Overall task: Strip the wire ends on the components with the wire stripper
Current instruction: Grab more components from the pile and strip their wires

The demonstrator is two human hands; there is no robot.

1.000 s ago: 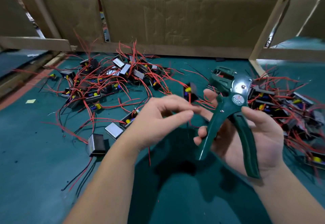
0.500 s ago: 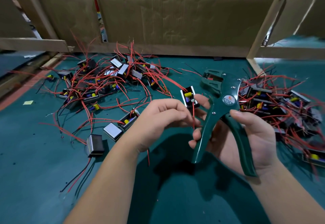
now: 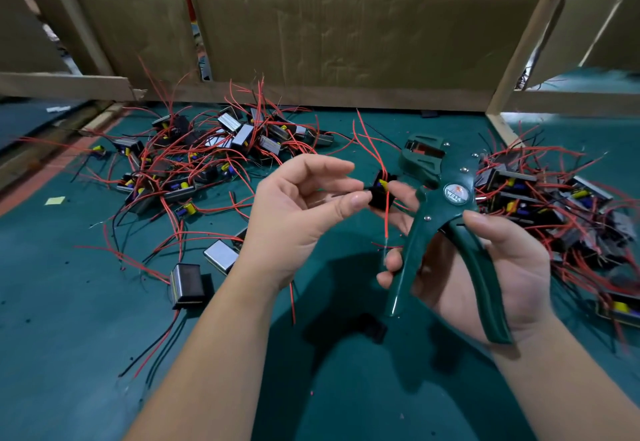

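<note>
Our left hand point(image 3: 294, 212) has drawn back, pinching the black lead point(image 3: 332, 195) of the component point(image 3: 381, 193) held mid-air between both hands, beside the stripper point(image 3: 429, 212) gripped open-handled in our right hand point(image 3: 512, 267), so that lead looks next for stripping.

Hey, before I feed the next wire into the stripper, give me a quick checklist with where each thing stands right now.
1. Wire stripper gripped in right hand: ok.
2. Stripper handles spread, ready to squeeze: ok.
3. Component held up between the hands: ok.
4. Left hand pinching the component's black wire: ok.
5. Wire end seated in the stripper head: not ok, nothing in it yet.
6. Hanging red wire tip bare or insulated: cannot tell, blurred.
</note>
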